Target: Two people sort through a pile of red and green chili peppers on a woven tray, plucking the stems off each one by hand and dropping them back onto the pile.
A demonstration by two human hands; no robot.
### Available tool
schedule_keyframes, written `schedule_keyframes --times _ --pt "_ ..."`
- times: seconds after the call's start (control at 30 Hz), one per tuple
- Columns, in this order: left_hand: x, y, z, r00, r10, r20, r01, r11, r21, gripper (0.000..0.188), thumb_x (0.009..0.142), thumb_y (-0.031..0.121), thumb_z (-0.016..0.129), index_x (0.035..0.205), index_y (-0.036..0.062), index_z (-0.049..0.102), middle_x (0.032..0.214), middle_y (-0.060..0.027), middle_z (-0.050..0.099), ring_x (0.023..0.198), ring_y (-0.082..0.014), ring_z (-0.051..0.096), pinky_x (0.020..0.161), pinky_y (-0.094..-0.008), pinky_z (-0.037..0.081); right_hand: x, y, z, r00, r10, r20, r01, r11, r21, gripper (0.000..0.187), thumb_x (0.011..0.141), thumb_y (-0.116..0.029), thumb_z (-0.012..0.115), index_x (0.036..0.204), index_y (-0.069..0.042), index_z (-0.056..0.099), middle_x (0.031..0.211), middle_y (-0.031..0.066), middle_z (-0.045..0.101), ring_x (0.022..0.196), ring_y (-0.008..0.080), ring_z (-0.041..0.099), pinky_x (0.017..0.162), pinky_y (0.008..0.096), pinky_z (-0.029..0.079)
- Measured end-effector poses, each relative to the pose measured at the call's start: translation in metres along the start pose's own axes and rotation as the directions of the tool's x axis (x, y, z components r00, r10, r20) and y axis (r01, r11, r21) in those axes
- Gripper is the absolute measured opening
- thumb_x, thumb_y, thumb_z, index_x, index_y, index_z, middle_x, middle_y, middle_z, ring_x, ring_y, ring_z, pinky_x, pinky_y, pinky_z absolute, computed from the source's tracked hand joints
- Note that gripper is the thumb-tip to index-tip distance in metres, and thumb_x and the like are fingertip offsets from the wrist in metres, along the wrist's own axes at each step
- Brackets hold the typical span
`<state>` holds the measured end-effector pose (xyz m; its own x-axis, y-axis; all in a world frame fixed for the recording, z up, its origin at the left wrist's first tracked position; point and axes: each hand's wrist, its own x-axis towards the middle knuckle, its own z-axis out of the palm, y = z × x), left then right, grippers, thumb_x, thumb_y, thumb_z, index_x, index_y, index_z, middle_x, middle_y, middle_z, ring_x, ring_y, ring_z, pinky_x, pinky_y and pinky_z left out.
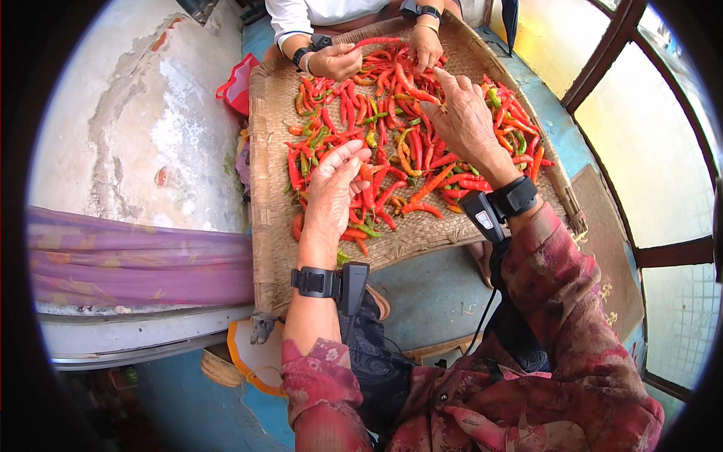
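Red and green chilies lie spread in a woven tray, bare weave running inside its left and near edges. The person's left hand curls round a red chili, partly hidden by the fingers; apart from it, the right hand bends over the pile, its grip impossible to tell. Opposite, a co-worker's hands reach in, their white top cut off above
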<state>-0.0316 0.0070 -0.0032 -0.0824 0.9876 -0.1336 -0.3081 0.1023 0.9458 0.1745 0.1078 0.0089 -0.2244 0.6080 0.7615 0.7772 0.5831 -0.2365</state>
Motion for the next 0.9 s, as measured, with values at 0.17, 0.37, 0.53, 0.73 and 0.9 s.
schedule_keyframes --times 0.17,0.37,0.53,0.73,0.9 --pt "-0.004 0.001 0.004 0.994 0.09 -0.057 -0.075 0.972 0.222 0.032 0.088 0.011 0.055 0.118 0.0003 0.051 0.102 -0.0083 0.062 0.087 -0.0094 0.059 0.067 -0.0208 0.048 -0.015 -0.051 -0.004 0.745 -0.115 0.657 -0.345 0.777 0.527 0.04 0.085 -0.035 0.06 0.101 0.002 0.059 0.076 0.0171 0.063 0.073 0.0247 0.063 0.064 0.0361 0.049" --pt "-0.004 0.001 0.013 0.994 0.086 -0.074 -0.058 0.948 0.314 0.038 0.088 0.019 0.056 0.122 0.0018 0.049 0.099 -0.008 0.062 0.079 -0.0085 0.059 0.062 -0.0204 0.046 -0.026 -0.049 0.007 0.82 -0.135 0.557 -0.225 0.818 0.53 0.022 0.081 -0.02 0.061 0.087 0.002 0.061 0.069 0.0148 0.061 0.064 0.0259 0.061 0.061 0.0354 0.048" --pt "-0.001 -0.006 0.004 0.962 0.145 -0.232 -0.037 0.91 0.412 0.044 0.088 0.027 0.056 0.127 0.0101 0.046 0.102 -0.0127 0.061 0.075 -0.0132 0.059 0.062 -0.0251 0.048 -0.006 -0.02 -0.005 0.712 -0.123 0.691 -0.277 0.855 0.438 0.017 0.078 -0.014 0.056 0.084 0.001 0.062 0.072 0.0149 0.061 0.068 0.0237 0.061 0.062 0.0353 0.047" --pt "0.0 -0.03 0.005 0.983 0.122 0.139 -0.138 -0.011 0.99 0.069 0.071 0.033 0.07 0.129 0.0094 0.042 0.12 -0.0182 0.05 0.111 -0.0338 0.045 0.093 -0.0423 0.037 0.004 0.005 -0.003 0.904 0.241 0.353 -0.389 0.807 0.445 0.032 0.079 -0.02 0.06 0.104 0.0 0.058 0.079 0.0176 0.061 0.074 0.0269 0.061 0.066 0.0367 0.049" --pt "0.001 -0.044 0.02 0.994 0.028 0.109 -0.096 -0.291 0.952 0.077 0.066 0.022 0.071 0.134 0.0143 0.036 0.13 -0.0165 0.039 0.111 -0.037 0.043 0.092 -0.0456 0.038 0.0 0.006 0.001 0.935 0.17 0.313 -0.267 0.916 0.3 0.037 0.079 -0.022 0.06 0.109 -0.002 0.052 0.103 0.0227 0.055 0.091 0.0378 0.057 0.079 0.0438 0.047"
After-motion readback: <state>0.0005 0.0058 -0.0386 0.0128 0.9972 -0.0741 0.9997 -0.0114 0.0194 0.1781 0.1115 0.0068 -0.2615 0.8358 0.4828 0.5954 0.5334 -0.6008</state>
